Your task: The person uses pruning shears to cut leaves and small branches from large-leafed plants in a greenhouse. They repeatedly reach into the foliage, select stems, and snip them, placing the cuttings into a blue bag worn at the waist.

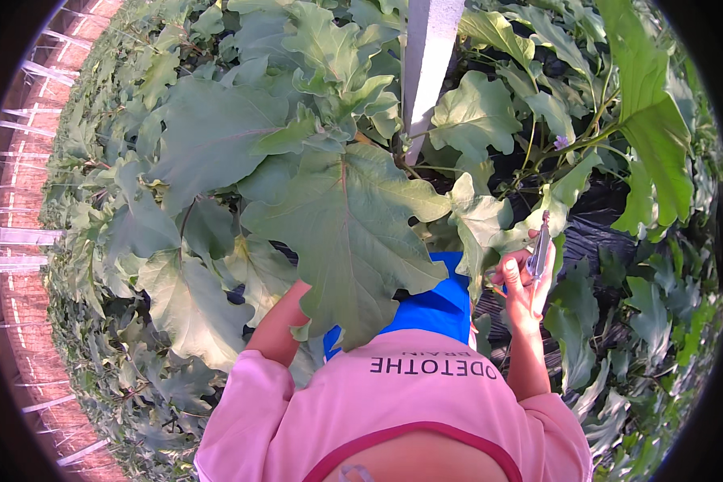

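My right hand [519,283] is raised at the right of the view, with small metal snips [539,250] held along the fingers. Their narrow tip points up and away from me, and thin orange parts show by the palm. Pale, lobed leaves [479,220] of an eggplant plant hang just beside and behind these fingers. My left forearm [280,322] reaches under a broad eggplant leaf [346,223]. That leaf hides the left hand, so what it touches cannot be seen.
A pale post [428,72] rises among the plants ahead. Black plastic mulch [596,211] covers ground at the right, near a stem with a purple flower [560,143]. Dense foliage surrounds me. A brick-like wall [27,337] with white struts runs along the far left.
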Tool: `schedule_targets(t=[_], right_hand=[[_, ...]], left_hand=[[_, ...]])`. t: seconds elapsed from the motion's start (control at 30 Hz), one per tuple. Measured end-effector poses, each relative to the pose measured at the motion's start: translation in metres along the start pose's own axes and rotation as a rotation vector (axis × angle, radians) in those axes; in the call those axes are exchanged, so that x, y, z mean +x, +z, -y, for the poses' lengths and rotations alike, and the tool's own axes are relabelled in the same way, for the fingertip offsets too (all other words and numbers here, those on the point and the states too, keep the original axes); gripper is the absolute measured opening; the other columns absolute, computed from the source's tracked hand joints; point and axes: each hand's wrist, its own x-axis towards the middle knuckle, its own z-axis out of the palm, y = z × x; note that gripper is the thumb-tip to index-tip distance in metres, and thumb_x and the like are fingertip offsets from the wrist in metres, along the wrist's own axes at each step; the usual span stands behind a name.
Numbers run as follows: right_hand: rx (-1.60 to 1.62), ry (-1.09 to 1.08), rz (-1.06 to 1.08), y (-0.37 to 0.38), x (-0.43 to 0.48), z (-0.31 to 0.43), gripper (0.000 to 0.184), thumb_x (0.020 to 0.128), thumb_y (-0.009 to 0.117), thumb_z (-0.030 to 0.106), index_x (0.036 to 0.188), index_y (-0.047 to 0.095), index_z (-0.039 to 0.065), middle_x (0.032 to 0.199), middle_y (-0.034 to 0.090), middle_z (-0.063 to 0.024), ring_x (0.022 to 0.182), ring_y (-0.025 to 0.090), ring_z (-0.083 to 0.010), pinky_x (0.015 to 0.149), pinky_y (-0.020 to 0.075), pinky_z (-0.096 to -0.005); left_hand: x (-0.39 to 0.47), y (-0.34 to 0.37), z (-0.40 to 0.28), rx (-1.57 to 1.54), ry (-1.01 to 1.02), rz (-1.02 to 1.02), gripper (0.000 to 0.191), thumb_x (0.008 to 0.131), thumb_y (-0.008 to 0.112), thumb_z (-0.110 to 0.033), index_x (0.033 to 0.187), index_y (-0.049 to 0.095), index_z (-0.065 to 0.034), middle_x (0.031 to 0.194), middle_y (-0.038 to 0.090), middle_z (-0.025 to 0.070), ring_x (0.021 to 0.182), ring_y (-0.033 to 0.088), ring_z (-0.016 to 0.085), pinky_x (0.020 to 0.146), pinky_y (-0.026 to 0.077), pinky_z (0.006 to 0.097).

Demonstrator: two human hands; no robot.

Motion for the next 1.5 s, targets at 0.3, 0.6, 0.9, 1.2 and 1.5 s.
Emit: schedule_targets(t=[0.3,0.6,0.9,1.2,1.5], right_hand=[[-0.1,-0.001,-0.128,0.1,0.009,-0.046,0.062,0.088,0.071,0.004,0.139,0.035,0.006,0.095,0.067,-0.009,0.078,0.065,-0.0169,0.07,0.0534,-0.0294],[0.459,0.029,-0.099,0.171,0.069,-0.084,0.071,0.081,0.082,0.015,0.139,0.044,-0.002,0.134,0.056,-0.0151,0.123,0.053,-0.023,0.108,0.0403,-0.0368],[0.262,-0.186,-0.213,0.181,0.141,-0.072,0.049,0.08,0.079,-0.001,0.122,0.053,-0.003,0.105,0.066,-0.0114,0.098,0.064,-0.0199,0.088,0.0528,-0.0323],[0.32,-0.134,-0.342,0.14,0.161,-0.072,0.037,0.082,0.079,0.001,0.115,0.063,0.001,0.1,0.067,-0.0063,0.089,0.062,-0.0152,0.082,0.0511,-0.0303],[1.31,0.193,0.005,0.063,0.248,-0.123,0.054,0.081,0.077,0.0,0.126,0.05,0.008,0.109,0.063,-0.0126,0.097,0.064,-0.0229,0.086,0.0549,-0.0368]], left_hand=[[0.132,-0.053,-0.052,0.159,0.317,-0.135,0.031,0.093,0.062,-0.004,0.124,0.058,-0.0028,0.13,0.059,0.0122,0.116,0.058,0.021,0.095,0.049,0.0337],[0.152,0.036,-0.056,-0.996,0.426,0.185,0.053,0.09,0.062,0.005,0.139,0.042,-0.0021,0.136,0.052,0.0132,0.116,0.057,0.021,0.1,0.046,0.0338],[0.093,-0.032,0.025,-0.326,0.108,0.283,0.039,0.091,0.061,-0.004,0.127,0.048,-0.0007,0.122,0.056,0.0113,0.103,0.059,0.021,0.091,0.047,0.0354],[0.128,-0.017,-0.084,-0.24,0.363,0.005,0.026,0.092,0.06,-0.013,0.113,0.056,0.0011,0.105,0.061,0.0092,0.093,0.061,0.021,0.083,0.048,0.0369],[0.198,0.029,-0.259,-0.203,0.72,-0.194,0.026,0.092,0.059,-0.022,0.099,0.064,0.0029,0.089,0.066,0.0072,0.084,0.063,0.022,0.076,0.049,0.0384]])
